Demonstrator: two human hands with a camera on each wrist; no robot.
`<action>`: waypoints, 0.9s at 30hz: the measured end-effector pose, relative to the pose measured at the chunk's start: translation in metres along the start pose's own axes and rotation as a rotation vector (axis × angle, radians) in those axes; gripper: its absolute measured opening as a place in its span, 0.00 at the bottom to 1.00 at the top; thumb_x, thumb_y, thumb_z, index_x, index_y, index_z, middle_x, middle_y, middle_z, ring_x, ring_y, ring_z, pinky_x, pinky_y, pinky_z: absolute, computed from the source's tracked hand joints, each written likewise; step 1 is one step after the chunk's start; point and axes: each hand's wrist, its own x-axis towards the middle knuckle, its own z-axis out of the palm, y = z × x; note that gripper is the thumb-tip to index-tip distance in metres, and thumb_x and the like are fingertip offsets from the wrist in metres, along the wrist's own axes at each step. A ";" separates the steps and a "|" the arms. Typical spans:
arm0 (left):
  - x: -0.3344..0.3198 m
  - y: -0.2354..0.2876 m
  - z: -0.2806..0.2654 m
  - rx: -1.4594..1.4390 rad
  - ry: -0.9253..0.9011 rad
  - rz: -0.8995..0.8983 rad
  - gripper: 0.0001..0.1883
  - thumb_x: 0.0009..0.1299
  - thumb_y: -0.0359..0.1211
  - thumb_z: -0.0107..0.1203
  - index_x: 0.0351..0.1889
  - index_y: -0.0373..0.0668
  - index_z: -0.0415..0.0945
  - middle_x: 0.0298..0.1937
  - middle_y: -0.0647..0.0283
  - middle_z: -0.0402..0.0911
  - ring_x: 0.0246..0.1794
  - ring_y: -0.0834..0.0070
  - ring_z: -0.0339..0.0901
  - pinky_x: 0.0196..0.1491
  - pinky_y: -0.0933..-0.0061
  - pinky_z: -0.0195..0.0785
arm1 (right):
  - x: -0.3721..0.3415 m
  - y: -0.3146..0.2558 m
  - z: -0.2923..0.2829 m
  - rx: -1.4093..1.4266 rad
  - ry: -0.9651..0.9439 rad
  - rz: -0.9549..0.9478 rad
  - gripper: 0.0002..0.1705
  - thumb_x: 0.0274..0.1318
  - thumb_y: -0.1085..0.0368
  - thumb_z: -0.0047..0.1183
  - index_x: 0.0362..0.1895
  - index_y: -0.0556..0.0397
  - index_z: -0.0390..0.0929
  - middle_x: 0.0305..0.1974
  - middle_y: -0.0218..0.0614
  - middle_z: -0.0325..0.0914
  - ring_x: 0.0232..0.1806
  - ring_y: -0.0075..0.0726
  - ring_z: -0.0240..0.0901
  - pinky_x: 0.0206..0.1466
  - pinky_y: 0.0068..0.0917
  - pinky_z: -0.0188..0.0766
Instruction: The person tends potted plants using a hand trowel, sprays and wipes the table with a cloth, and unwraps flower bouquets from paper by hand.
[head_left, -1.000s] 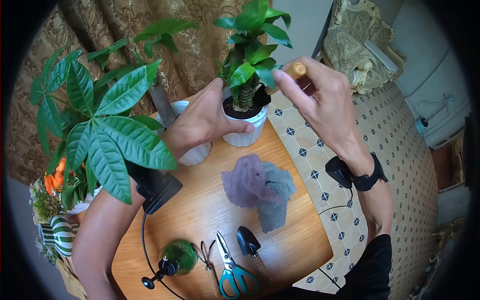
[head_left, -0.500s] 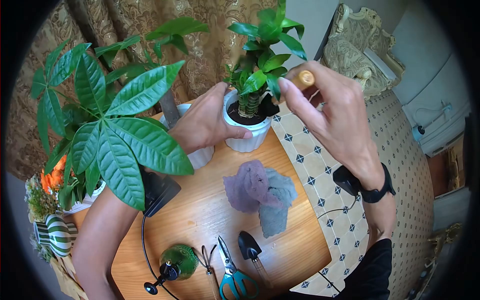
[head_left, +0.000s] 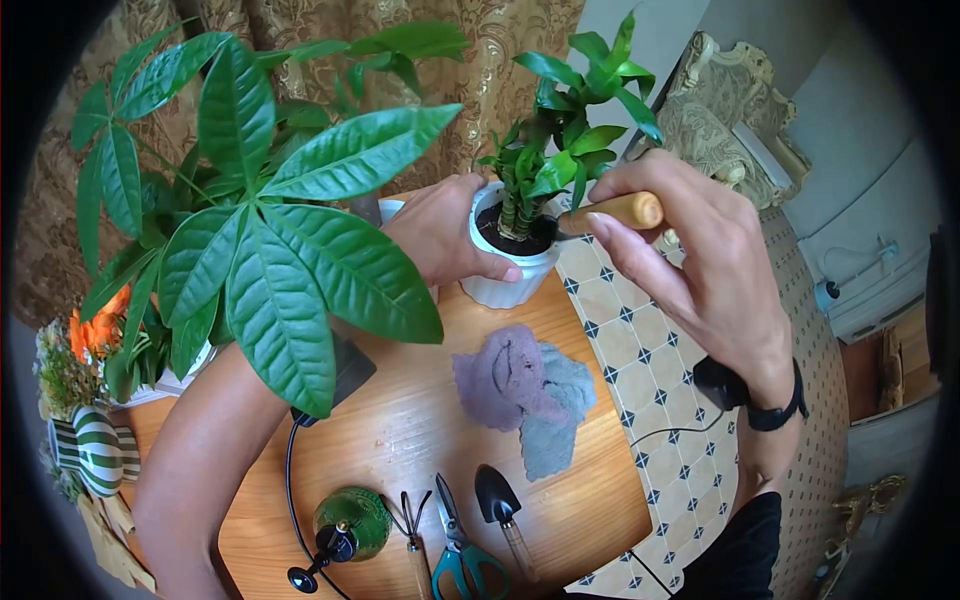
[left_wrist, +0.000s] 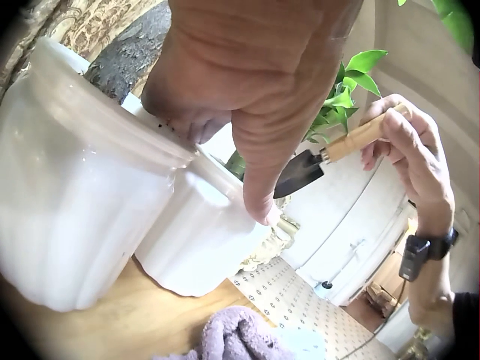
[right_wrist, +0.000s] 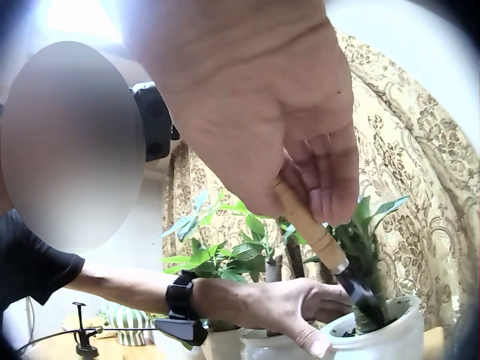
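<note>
My right hand [head_left: 705, 260] pinches the wooden handle [head_left: 625, 213] of a small tool between thumb and fingers. In the left wrist view the tool's dark blade [left_wrist: 298, 174] slants down to the white pot's rim; in the right wrist view the blade [right_wrist: 360, 300] is beside the stems. My left hand [head_left: 445, 235] grips the side of the white pot [head_left: 505, 288], thumb on the near rim. A leafy plant with thick stems [head_left: 515, 205] stands in the pot's dark soil [head_left: 488, 226]. The blade's tip is hidden from the head view.
A large-leaved plant [head_left: 275, 290] covers the left. On the table [head_left: 400, 430] lie purple [head_left: 497, 380] and grey cloths [head_left: 555, 420], a green bottle [head_left: 360, 520], a small rake [head_left: 415, 550], scissors [head_left: 460, 555] and a black trowel [head_left: 497, 495]. Another white pot [left_wrist: 82, 187] stands beside the held one.
In the head view, both hands, the pot and the plants now appear further right. The tool's handle has tilted from pointing at the camera to lying more sideways. My left hand still grips the pot.
</note>
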 end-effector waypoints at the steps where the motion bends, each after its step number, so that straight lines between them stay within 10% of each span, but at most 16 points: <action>1: -0.001 0.000 0.000 -0.006 0.004 -0.002 0.56 0.47 0.50 0.81 0.68 0.26 0.65 0.63 0.40 0.77 0.67 0.54 0.74 0.70 0.59 0.65 | 0.000 -0.008 0.002 0.065 0.074 0.034 0.09 0.62 0.67 0.61 0.42 0.60 0.79 0.34 0.40 0.81 0.31 0.36 0.80 0.35 0.29 0.76; 4: 0.000 -0.001 0.001 0.029 0.030 0.040 0.49 0.49 0.48 0.80 0.64 0.28 0.70 0.61 0.41 0.78 0.66 0.54 0.75 0.66 0.59 0.67 | 0.006 -0.015 0.017 0.021 0.164 -0.091 0.09 0.60 0.68 0.63 0.41 0.59 0.80 0.33 0.40 0.81 0.28 0.35 0.79 0.33 0.27 0.75; 6: 0.004 -0.012 0.009 -0.085 0.148 0.222 0.32 0.48 0.43 0.79 0.46 0.35 0.79 0.40 0.50 0.85 0.42 0.57 0.84 0.50 0.60 0.74 | 0.013 -0.018 0.032 -0.004 0.232 -0.179 0.10 0.59 0.68 0.65 0.42 0.58 0.80 0.32 0.38 0.80 0.26 0.36 0.78 0.29 0.29 0.74; 10: -0.013 0.002 0.004 -0.025 0.196 0.259 0.20 0.59 0.37 0.71 0.42 0.36 0.77 0.33 0.56 0.83 0.27 0.62 0.80 0.38 0.60 0.72 | 0.028 -0.016 0.059 -0.158 0.206 -0.160 0.10 0.60 0.65 0.63 0.40 0.57 0.78 0.29 0.39 0.76 0.24 0.43 0.77 0.28 0.36 0.74; 27: 0.001 -0.010 0.001 -0.168 -0.073 0.116 0.31 0.53 0.34 0.77 0.55 0.40 0.79 0.50 0.58 0.85 0.52 0.66 0.81 0.58 0.64 0.69 | 0.033 -0.011 0.041 -0.094 0.030 -0.003 0.12 0.67 0.62 0.58 0.38 0.60 0.77 0.28 0.39 0.80 0.25 0.36 0.79 0.28 0.31 0.74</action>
